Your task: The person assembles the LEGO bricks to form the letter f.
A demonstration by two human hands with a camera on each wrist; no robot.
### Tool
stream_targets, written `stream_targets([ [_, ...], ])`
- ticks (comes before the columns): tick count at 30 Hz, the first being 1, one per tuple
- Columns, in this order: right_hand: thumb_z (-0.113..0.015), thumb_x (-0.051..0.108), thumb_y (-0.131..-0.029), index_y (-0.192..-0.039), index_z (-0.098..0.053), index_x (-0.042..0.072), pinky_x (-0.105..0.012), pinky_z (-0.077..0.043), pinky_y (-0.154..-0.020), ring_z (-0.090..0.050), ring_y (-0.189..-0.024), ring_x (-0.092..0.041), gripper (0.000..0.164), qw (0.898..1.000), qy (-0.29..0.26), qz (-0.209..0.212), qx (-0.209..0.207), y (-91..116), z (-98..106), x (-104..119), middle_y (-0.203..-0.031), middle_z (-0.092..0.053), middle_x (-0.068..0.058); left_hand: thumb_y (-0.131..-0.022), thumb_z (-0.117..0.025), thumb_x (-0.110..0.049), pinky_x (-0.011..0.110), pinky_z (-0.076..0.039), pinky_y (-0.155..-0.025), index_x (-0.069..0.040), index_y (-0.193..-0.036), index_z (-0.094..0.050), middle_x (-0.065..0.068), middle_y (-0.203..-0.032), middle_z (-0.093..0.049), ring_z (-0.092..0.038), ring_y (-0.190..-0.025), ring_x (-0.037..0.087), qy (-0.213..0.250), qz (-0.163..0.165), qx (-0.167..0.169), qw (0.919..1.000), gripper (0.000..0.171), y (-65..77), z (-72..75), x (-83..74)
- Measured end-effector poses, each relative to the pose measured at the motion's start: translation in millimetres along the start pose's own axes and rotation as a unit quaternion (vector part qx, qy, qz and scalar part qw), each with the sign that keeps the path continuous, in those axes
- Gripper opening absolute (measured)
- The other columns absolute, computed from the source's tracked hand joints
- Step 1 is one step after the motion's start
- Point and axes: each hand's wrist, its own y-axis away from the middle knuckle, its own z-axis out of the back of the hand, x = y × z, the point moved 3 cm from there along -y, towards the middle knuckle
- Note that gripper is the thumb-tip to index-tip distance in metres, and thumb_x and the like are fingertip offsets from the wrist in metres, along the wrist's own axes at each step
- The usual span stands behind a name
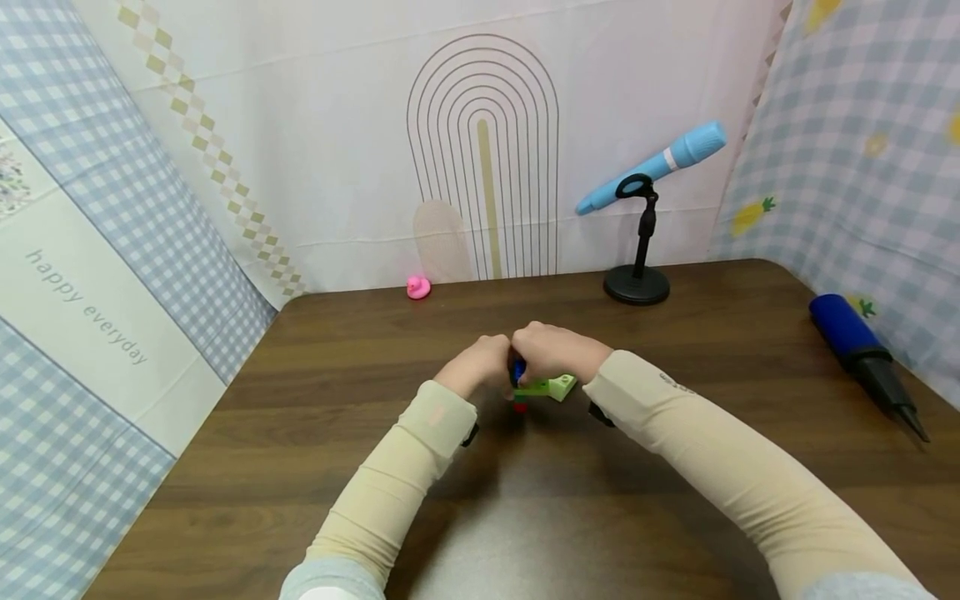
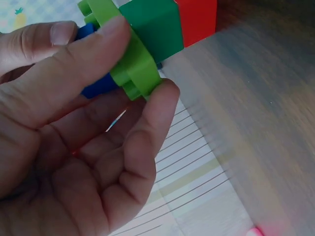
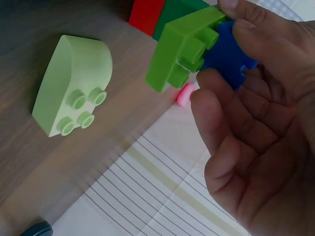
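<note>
Both hands meet over the middle of the table around a stack of toy building bricks. In the left wrist view, the left hand (image 2: 93, 132) pinches a bright green brick (image 2: 140, 66) between thumb and fingertip. The right hand (image 3: 261, 132) grips a blue brick (image 3: 224, 56) that sits against the studded face of the bright green one. Beyond that, a dark green brick (image 2: 152, 29) and a red brick (image 2: 198, 20) are joined in line; the red is lowest in the head view. A pale green rounded brick (image 3: 74, 78) lies beside the stack, studs showing.
A pink toy duck (image 1: 418, 287) sits at the table's back edge. Back right, a light blue toy microphone (image 1: 660, 165) rests in a black stand (image 1: 637, 284). A blue and black hand pump (image 1: 862, 354) lies at the right edge. Patterned cloth (image 1: 345, 150) hangs behind the table (image 1: 300, 467).
</note>
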Motion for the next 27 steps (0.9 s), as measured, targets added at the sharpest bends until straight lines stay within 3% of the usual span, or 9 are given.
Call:
stream_targets([
  [11, -0.071, 0.019, -0.072, -0.083, -0.064, 0.006, -0.025, -0.043, -0.055, -0.052, -0.062, -0.012, 0.018, 0.998, -0.060, 0.004, -0.007, -5.3, -4.1, -5.6, -0.071, -0.057, 0.002, -0.056, -0.078, -0.007, 0.027, -0.042, -0.053, -0.007, -0.075, -0.060, 0.003, -0.072, -0.056, -0.046, -0.062, 0.016, -0.001, 0.004, 0.005, 1.0000, 0.026, -0.4, 2.3, 2.1],
  [17, -0.074, 0.019, -0.068, -0.082, -0.064, 0.005, -0.025, -0.044, -0.055, -0.053, -0.063, -0.013, 0.022, 0.999, -0.053, 0.011, -0.009, -7.0, -2.3, -6.9, -0.071, -0.058, 0.001, -0.055, -0.079, -0.010, 0.027, -0.043, -0.054, -0.006, -0.078, -0.061, 0.003, -0.074, -0.057, -0.048, -0.064, 0.017, -0.008, -0.005, 0.001, 1.0000, 0.030, -0.8, 2.6, 0.1],
  [27, -0.078, 0.019, -0.064, -0.081, -0.066, 0.006, -0.026, -0.045, -0.060, -0.054, -0.066, -0.014, 0.025, 0.998, -0.049, -0.027, -0.005, -9.3, -1.9, -6.4, -0.072, -0.059, 0.001, -0.054, -0.082, -0.014, 0.028, -0.044, -0.061, -0.004, -0.083, -0.061, 0.004, -0.078, -0.058, -0.052, -0.070, 0.017, -0.019, -0.018, -0.008, 0.9996, 0.037, -3.9, 0.7, -1.1],
])
